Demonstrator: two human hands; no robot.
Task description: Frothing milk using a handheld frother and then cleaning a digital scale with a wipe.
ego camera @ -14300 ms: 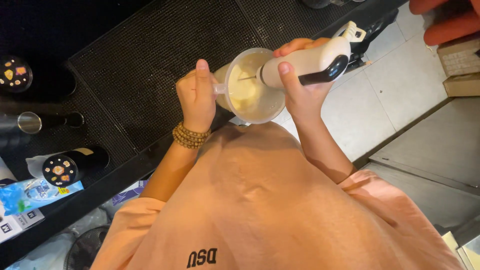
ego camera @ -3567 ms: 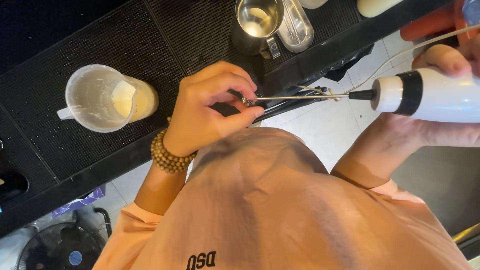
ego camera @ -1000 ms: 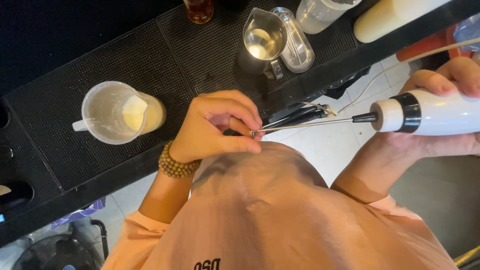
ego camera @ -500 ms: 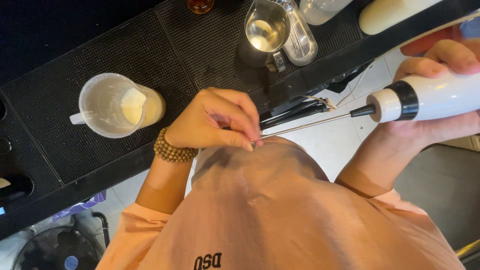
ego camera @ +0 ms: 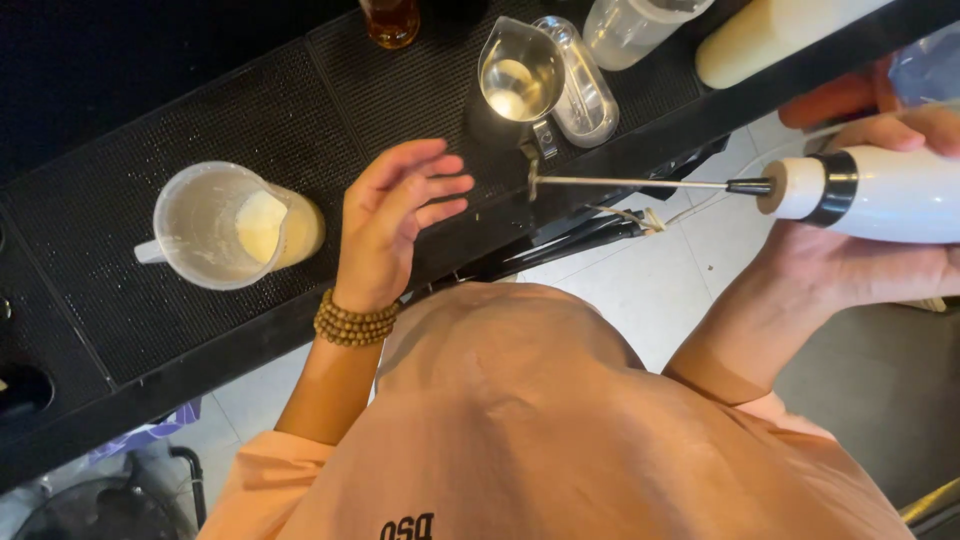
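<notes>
My right hand (ego camera: 880, 250) grips a white hand-held frother (ego camera: 870, 190) with a black band. Its thin metal shaft (ego camera: 640, 183) points left, level, and the small whisk tip hangs over the counter's edge. My left hand (ego camera: 395, 220) is open with spread fingers, apart from the shaft, just above the black counter mat (ego camera: 200, 120). A clear plastic pitcher (ego camera: 225, 228) with pale yellow liquid stands left of that hand.
A small steel jug (ego camera: 518, 78) and a clear lidded container (ego camera: 585, 95) stand at the counter's back. An amber bottle (ego camera: 390, 18), a clear bottle (ego camera: 635, 25) and a cream-coloured bottle (ego camera: 770, 40) lie beyond. White floor tiles (ego camera: 640, 280) show below.
My left hand has let go of the frother's whisk tip and opened, moving left. The frother shaft has swung level and up toward the counter.
</notes>
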